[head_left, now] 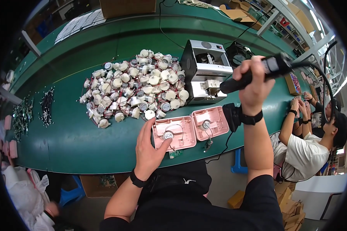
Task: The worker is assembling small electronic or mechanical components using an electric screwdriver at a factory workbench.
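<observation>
My left hand (150, 148) rests on the green bench (85, 142), fingers on the near left edge of a pink plastic housing (175, 133) that has a small round motor and thin wires inside. A second pink housing (211, 122) lies just to its right with its own motor. My right hand (254, 82) is raised above the bench and grips a black electric screwdriver (258, 73), its tip pointing left toward the grey machine; a cable runs off to the right.
A big heap of small white and silver motors (135, 86) lies left of a grey screw feeder machine (205, 71). A small fan (237, 57) stands behind it. Small parts (46, 106) lie far left. Another person (308, 142) works at the right.
</observation>
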A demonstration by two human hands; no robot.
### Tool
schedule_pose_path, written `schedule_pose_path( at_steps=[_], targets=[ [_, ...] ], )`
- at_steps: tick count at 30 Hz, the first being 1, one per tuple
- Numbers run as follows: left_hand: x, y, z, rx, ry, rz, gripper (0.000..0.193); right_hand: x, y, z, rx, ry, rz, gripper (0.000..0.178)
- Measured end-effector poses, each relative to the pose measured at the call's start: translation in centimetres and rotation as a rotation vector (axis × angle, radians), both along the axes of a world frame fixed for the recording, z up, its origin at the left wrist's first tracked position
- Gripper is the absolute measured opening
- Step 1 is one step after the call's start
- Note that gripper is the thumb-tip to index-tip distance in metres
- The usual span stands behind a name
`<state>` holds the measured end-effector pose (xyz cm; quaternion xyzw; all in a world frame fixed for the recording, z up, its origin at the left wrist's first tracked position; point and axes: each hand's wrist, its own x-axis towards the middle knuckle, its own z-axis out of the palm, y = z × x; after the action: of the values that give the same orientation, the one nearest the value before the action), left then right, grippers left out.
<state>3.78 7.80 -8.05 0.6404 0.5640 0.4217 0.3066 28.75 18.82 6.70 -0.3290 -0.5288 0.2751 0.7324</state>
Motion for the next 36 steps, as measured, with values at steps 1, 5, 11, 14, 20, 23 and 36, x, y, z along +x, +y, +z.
schedule_pose_path(
  at_steps=[1,5,11,14,20,23,36],
  targets=[
    [0.1,-0.1,-0.2,0.030,0.017,0.005,0.068,0.2,0.4,-0.4,-0.041,-0.037,-0.019,0.017],
    [0.0,-0.3,-0.7,0.068,0.022,0.017,0.067,-0.5,-0.8,-0.7,-0.126,-0.022,0.038,0.016],
    [-0.4,-0.1,-0.5,0.071,0.039,0.002,0.066,-4.9,-6.7,0.6,-0.125,0.218,0.452,0.025],
    [0.0,0.1,-0.7,0.046,0.009,-0.001,0.070,-7.7,-8.7,0.6,-0.122,0.165,0.600,0.036],
    [0.0,0.0,-0.6,0.070,0.006,0.007,0.072,-10.8,-8.1,-3.3,-0.195,-0.059,0.669,0.040],
    [0.0,0.0,-0.8,0.097,-0.007,0.012,0.073,-11.8,-7.5,-4.6,-0.226,-0.054,0.704,0.039],
    [0.2,-0.1,-1.1,0.128,0.008,0.022,0.074,-11.5,-7.1,-5.7,-0.272,-0.146,0.751,0.039]
  ],
)
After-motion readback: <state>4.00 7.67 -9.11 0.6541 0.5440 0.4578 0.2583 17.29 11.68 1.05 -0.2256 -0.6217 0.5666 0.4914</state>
